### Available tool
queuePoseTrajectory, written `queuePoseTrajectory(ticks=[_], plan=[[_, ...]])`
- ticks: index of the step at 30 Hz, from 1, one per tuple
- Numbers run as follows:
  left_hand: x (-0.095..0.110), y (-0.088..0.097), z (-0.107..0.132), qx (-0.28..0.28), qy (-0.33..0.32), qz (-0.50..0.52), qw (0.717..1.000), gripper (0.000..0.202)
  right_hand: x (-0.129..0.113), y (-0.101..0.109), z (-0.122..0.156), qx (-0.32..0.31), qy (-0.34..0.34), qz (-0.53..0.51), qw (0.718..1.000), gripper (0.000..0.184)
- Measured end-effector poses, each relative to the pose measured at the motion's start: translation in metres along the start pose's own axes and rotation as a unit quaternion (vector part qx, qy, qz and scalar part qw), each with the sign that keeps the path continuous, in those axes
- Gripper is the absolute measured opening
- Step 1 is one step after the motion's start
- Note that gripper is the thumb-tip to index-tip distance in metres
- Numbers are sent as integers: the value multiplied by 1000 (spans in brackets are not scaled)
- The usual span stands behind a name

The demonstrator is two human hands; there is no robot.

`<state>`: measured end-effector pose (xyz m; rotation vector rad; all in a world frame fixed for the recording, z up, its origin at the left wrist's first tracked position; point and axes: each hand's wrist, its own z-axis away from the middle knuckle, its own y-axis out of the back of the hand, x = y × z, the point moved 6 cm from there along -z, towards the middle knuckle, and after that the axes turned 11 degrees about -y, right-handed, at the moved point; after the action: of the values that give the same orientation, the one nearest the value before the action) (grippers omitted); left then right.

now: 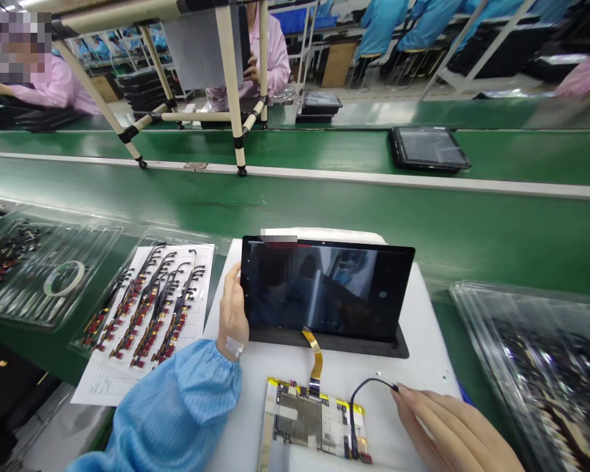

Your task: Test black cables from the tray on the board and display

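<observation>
My left hand [233, 311] grips the left edge of a black tablet display panel [324, 288], which stands tilted up on a white work mat [423, 328]. A yellow-orange ribbon cable [315, 354] runs from the panel's lower edge down to a tablet circuit board [312, 419] in a yellow-taped frame. My right hand [452, 432] lies to the right of the board, its fingertips pinching the end of a thin black cable [368, 387] that loops down to the board's lower right corner.
A paper sheet [147, 314] with several flex cables lies left of the mat, beside a clear tray [44, 269] of parts and tape. Another clear tray [535, 373] sits right. Behind runs a green conveyor [324, 210], carrying a black tablet [427, 149]. A co-worker [270, 65] sits beyond.
</observation>
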<state>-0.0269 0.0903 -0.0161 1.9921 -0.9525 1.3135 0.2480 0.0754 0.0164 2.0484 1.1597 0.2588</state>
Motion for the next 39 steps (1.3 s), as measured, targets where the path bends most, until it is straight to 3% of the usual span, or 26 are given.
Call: queuePoseTrajectory(ticks=[6,15,39], plan=[[0,0,0,3,-5,1,1000,52,1,-1,0,9,-19,-2,1000,59],[1,0,0,0,-4,2,1000,53,-5,0,-7,0,32,23,999,56],[4,-1,0,-5,-17,-10,1000,50,-3,0,-1,-17,-13,13,1000,60]])
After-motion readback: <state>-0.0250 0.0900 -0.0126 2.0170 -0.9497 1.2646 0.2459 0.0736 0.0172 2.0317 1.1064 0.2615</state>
